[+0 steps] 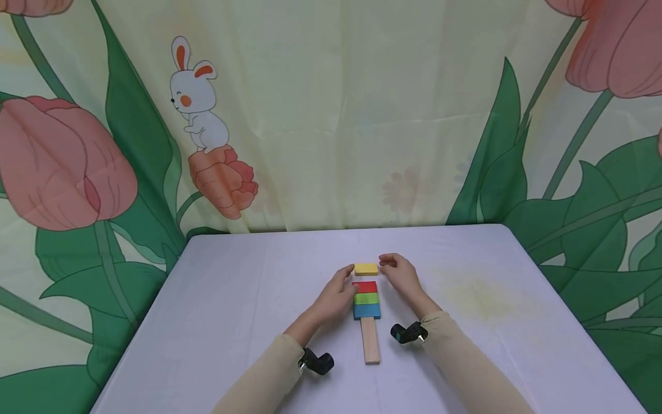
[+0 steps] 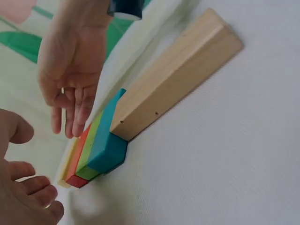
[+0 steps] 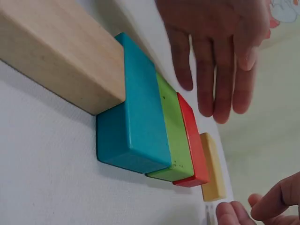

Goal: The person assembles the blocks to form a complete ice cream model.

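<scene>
A yellow block (image 1: 366,269) lies at the far end of a line of wooden blocks, with a gap before the red block (image 1: 365,287). Behind the red one come a green block (image 1: 366,298) and a blue block (image 1: 367,311), set side by side. A long plain wooden block (image 1: 370,340) runs from the blue one towards me. My left hand (image 1: 337,294) is left of the row, its fingertips by the yellow block's left end; contact is unclear. To the right, my right hand (image 1: 402,277) stays slightly apart from the yellow block, fingers loosely bent and holding nothing.
A white cloth covers the table (image 1: 248,287); its far edge meets a curtain (image 1: 320,115) printed with tulips and a rabbit. A faint yellowish stain (image 1: 483,296) shows on the cloth at the right. A small black camera sits on each wrist.
</scene>
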`<state>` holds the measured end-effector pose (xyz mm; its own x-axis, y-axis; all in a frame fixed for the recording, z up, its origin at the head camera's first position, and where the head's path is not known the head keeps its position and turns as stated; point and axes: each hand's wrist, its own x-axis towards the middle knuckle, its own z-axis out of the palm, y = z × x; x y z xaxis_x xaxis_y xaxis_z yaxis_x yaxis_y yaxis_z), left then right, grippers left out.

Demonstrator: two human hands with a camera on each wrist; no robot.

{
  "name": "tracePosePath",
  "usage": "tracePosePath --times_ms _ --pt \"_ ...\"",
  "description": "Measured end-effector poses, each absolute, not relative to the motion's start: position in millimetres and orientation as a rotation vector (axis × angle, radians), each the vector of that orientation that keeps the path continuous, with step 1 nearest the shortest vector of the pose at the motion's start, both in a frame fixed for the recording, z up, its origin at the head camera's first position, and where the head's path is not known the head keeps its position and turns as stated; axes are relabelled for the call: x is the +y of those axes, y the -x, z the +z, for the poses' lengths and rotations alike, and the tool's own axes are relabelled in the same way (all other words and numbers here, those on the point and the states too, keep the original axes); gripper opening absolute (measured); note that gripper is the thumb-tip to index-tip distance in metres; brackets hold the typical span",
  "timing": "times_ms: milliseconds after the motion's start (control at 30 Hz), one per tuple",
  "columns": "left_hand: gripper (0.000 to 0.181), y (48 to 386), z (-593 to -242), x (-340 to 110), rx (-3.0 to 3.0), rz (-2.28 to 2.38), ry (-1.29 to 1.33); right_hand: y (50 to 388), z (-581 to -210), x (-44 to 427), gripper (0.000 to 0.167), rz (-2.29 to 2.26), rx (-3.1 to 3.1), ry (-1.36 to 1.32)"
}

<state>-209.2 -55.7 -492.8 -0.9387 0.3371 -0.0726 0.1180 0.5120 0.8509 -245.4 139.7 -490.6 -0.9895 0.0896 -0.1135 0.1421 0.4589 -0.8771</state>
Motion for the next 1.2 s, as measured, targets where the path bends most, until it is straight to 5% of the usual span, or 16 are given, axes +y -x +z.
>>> tracePosePath --times_ms 1200 --pt "0.063 194 -503 -55 2.426 1.501 -0.324 225 -486 142 0.040 -1.541 2.485 -0.041"
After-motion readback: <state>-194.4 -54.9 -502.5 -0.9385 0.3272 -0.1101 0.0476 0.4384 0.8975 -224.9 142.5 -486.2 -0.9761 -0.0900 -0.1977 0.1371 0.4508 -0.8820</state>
